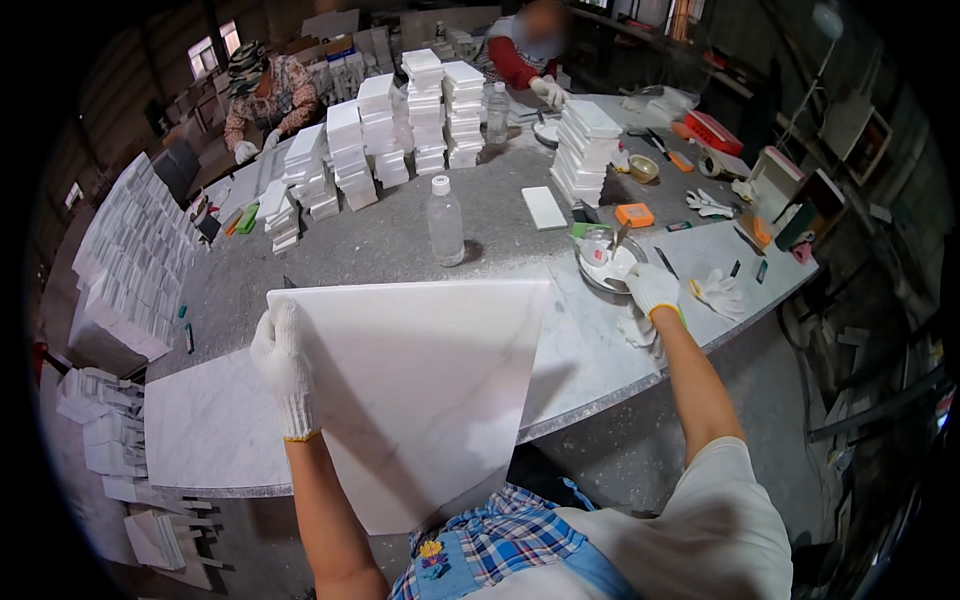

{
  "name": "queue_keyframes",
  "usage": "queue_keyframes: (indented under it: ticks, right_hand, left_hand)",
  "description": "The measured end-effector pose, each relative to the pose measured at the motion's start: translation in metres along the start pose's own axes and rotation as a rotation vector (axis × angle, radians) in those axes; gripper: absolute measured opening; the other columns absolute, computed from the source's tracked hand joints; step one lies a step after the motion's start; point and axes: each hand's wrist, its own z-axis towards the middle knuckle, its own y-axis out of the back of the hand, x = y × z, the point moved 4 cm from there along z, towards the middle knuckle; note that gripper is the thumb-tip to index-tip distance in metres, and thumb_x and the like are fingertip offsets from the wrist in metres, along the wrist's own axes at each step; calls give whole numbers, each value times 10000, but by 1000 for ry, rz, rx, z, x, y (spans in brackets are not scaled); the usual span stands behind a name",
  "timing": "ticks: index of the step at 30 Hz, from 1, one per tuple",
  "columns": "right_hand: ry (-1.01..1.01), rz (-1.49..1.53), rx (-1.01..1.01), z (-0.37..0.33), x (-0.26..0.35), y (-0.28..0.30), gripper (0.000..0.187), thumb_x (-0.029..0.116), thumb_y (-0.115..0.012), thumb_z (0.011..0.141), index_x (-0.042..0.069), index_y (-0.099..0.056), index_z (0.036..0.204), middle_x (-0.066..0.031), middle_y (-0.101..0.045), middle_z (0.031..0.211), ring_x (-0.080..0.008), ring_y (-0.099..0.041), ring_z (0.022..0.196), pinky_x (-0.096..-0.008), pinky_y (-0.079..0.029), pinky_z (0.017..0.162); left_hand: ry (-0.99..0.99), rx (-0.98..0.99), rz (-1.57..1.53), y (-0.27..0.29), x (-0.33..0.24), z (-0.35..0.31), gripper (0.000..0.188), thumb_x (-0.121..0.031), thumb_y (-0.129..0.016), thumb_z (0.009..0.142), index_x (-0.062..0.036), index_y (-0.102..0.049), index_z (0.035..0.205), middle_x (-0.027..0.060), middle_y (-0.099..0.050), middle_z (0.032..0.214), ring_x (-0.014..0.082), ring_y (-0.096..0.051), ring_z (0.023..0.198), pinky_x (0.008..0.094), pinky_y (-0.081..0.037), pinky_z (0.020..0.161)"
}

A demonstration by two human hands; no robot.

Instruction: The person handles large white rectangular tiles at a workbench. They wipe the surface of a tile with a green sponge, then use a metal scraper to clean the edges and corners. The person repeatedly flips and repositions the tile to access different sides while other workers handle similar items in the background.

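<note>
Left grip (pixel 280 358) on white slab (pixel 430 370), right grip (pixel 653 289) at bowl (pixel 597 284)

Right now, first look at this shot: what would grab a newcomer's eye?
Most likely the big pale veined slab in the centre foreground, its left edge held in the gloved left hand. Next, the uneven stacks of white pieces rising across the far side of the table. Then, right of centre, the round bowl with white material inside, the gloved right hand at its right edge.
</note>
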Motion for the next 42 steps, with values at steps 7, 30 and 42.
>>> queue_keyframes:
  ticks: [7,30,42]
  right_hand:
    - [37,-152,2,51,18,-10,300,332,-559,865,186,-721,1071,-142,-716,1011,-331,-678,979,-464,-523,836]
    - [320,397,136,120,37,-41,384,383,-637,888,27,-665,1030,-140,-700,967,-265,-660,901,-362,-510,806]
    - [693,1005,570,-67,326,152,376,271,-636,926,36,-626,1219,-6,-655,999,-61,-570,855,-218,-435,667]
  left_hand:
    - [7,-1,-54,-5,-1,0,357,-312,-593,1009,28,-653,917,-35,-565,773,54,-461,729,234,-381,636]
    - [75,21,136,-4,-16,-4,559,-561,-573,916,-18,-613,789,144,-594,702,252,-560,657,383,-445,649]
    - [129,26,297,6,-5,-6,590,-673,-568,848,-89,-639,806,205,-653,811,408,-628,805,481,-454,683]
